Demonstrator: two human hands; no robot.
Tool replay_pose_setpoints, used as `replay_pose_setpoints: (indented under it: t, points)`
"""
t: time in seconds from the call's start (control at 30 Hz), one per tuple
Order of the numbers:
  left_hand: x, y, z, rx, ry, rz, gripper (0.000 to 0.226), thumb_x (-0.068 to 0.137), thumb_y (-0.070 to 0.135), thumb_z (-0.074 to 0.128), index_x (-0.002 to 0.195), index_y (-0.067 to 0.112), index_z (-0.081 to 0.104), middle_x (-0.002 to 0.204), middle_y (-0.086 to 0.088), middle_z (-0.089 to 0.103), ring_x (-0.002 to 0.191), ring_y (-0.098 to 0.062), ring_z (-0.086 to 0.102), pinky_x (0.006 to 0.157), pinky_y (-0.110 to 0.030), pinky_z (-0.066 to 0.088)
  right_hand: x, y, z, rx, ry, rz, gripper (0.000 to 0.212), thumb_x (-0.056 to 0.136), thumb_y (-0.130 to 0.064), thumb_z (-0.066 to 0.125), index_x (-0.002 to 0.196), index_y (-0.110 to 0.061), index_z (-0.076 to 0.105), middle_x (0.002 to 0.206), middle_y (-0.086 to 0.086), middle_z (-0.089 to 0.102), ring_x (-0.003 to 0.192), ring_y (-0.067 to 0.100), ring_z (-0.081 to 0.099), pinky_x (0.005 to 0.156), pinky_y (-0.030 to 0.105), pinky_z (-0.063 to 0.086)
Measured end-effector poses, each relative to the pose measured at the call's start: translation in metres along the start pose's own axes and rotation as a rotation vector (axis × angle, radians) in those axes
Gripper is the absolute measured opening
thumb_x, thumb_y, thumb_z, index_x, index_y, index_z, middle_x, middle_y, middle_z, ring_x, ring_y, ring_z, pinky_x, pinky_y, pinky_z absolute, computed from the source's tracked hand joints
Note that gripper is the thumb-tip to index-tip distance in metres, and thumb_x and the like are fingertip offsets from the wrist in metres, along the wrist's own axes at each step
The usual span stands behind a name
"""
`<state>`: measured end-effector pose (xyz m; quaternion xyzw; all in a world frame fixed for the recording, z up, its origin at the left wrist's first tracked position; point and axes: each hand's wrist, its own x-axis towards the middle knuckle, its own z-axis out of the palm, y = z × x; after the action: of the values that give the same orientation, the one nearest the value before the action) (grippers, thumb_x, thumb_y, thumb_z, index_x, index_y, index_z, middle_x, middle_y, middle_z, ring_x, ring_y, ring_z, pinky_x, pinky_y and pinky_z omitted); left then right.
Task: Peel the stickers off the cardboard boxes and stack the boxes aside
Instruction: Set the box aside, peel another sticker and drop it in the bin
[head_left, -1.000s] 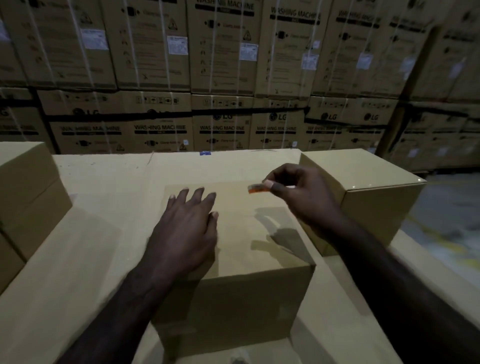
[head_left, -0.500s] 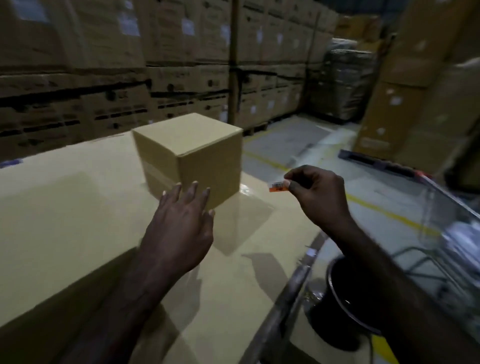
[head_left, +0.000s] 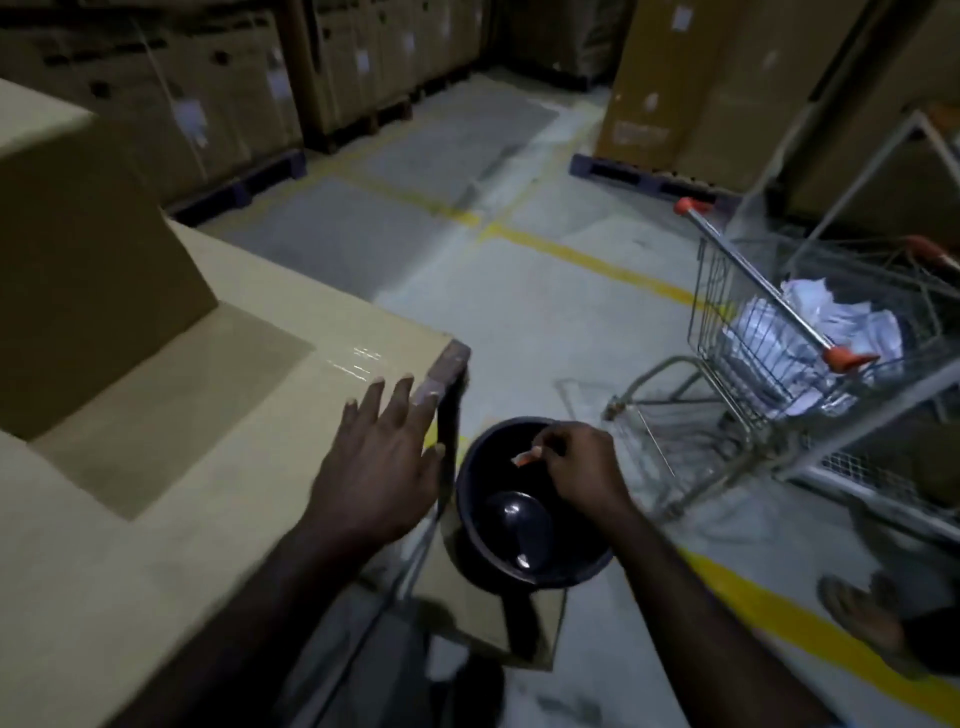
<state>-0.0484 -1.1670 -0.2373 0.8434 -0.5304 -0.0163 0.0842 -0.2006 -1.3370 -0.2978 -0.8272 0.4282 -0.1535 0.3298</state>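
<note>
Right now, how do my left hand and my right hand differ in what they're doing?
The left hand lies flat with spread fingers at the corner of the cardboard surface, holding nothing; the right hand has curled fingers pinching a small orange sticker. The left is over the cardboard, the right over the black bucket. Both are bare.

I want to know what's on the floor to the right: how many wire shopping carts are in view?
2. One metal wire shopping cart with orange handle caps, holding crumpled white paper, stands right of the black bucket; a second sits behind it, cut off at the frame edge.
</note>
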Motion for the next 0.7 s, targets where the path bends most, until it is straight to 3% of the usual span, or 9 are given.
replay_pose_setpoints:
  t: [0.03,0.13,0.2,0.37,0.5,0.7]
  points:
    - [0.008,0.01,0.013,-0.008,-0.035,0.001,0.064,0.085,0.043,0.026,0.138,0.014,0.045,0.146,-0.017,0.04,0.132,-0.041,0.035,0.103,-0.054,0.033,0.004,0.016,0.005,-0.018,-0.047,0.033,0.012,0.082,0.001,0.063,0.078,-0.005,0.072,0.078,0.003,0.074,0.065,-0.017,0.059,0.055,0.002,0.034]
    - [0.026,0.025,0.044,-0.023,-0.109,0.022,0.059,0.084,0.04,0.033,0.125,0.006,0.057,0.135,-0.024,0.05,0.119,-0.046,0.048,0.092,-0.056,0.043,0.017,0.057,0.022,-0.131,-0.143,0.101,0.011,0.081,-0.008,0.063,0.078,-0.01,0.073,0.087,0.008,0.071,0.086,0.02,0.065,0.062,0.02,0.032]
    - [0.034,0.026,0.059,-0.012,-0.163,0.031,0.054,0.086,0.036,0.038,0.123,0.002,0.058,0.131,-0.029,0.052,0.117,-0.049,0.049,0.089,-0.057,0.045,0.024,0.077,0.032,-0.159,-0.195,0.128,0.012,0.081,-0.008,0.062,0.079,-0.01,0.074,0.087,0.012,0.072,0.088,0.029,0.066,0.068,0.028,0.039]
    - [0.049,0.031,0.074,0.015,-0.179,0.027,0.053,0.085,0.034,0.036,0.121,0.003,0.058,0.129,-0.027,0.053,0.116,-0.047,0.05,0.09,-0.056,0.044,0.028,0.107,0.051,-0.228,-0.247,0.084,0.029,0.081,-0.006,0.058,0.101,-0.015,0.076,0.1,0.008,0.075,0.098,0.028,0.067,0.085,0.035,0.052]
    - [0.06,0.037,0.08,0.015,-0.189,0.024,0.055,0.085,0.036,0.035,0.122,0.003,0.058,0.129,-0.027,0.054,0.114,-0.048,0.051,0.09,-0.057,0.045,0.037,0.118,0.058,-0.29,-0.302,0.095,0.018,0.086,-0.018,0.063,0.099,-0.018,0.074,0.095,0.009,0.074,0.093,0.03,0.067,0.075,0.034,0.05]
    - [0.069,0.039,0.083,-0.008,-0.189,0.011,0.055,0.084,0.036,0.035,0.124,0.005,0.058,0.131,-0.026,0.054,0.117,-0.047,0.051,0.09,-0.058,0.044,0.044,0.123,0.06,-0.303,-0.292,0.115,0.014,0.085,-0.011,0.053,0.091,-0.013,0.066,0.092,0.014,0.07,0.09,0.034,0.065,0.07,0.035,0.048]
